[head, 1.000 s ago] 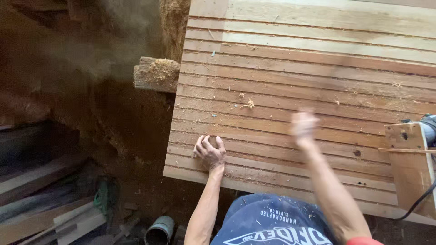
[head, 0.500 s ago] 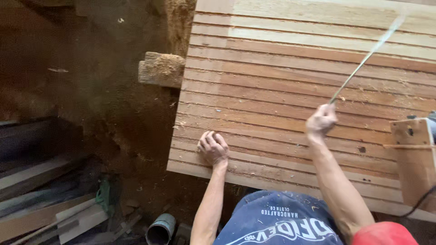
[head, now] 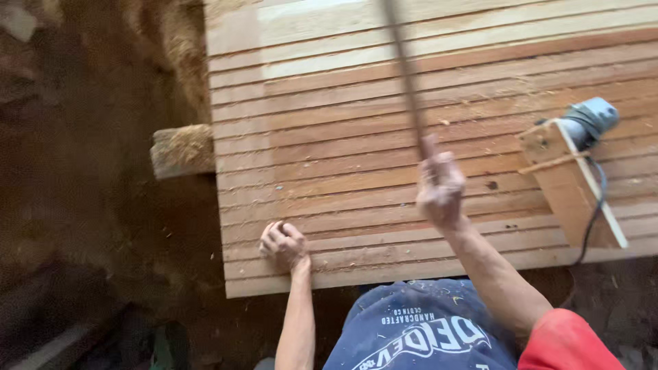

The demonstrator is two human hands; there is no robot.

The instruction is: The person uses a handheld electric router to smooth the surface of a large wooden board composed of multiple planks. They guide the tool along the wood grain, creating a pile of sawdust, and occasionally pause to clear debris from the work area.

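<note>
Thin rod or strip (head: 406, 75): long, narrow, brownish, motion-blurred; kind of material not readable. Runs from the right hand (head: 439, 188) up and slightly left across the slats to the top edge of the view. Lower end clamped in the closed fist of the right hand, which is raised above the wood, arm reaching in from the lower right.

Left hand (head: 282, 243): fingers curled, knuckles down, pressing on the near-left corner of the slatted panel (head: 329, 157); holds nothing.

Slatted panel: many long reddish-brown wooden slats laid edge to edge on the bench, paler boards toward the far side, scattered sawdust and chips on the surface.

Power tool (head: 589, 120): grey-blue motor body fixed in a wedge-shaped wooden jig (head: 565, 178), resting on the panel's right end, well apart from both hands; black cord (head: 595, 205) trails off the near edge.

Wooden block (head: 181, 149): sawdust-covered, projecting from under the panel's left edge.

Handling note, as judgement: the rod looks light and whippy. A firm fist close to its end, the sweep kept flat and clear of cord and jig, and the left hand bearing down to stop the loose slats shifting, would serve best.

Floor: dark, sawdust-strewn, left of the bench.
</note>
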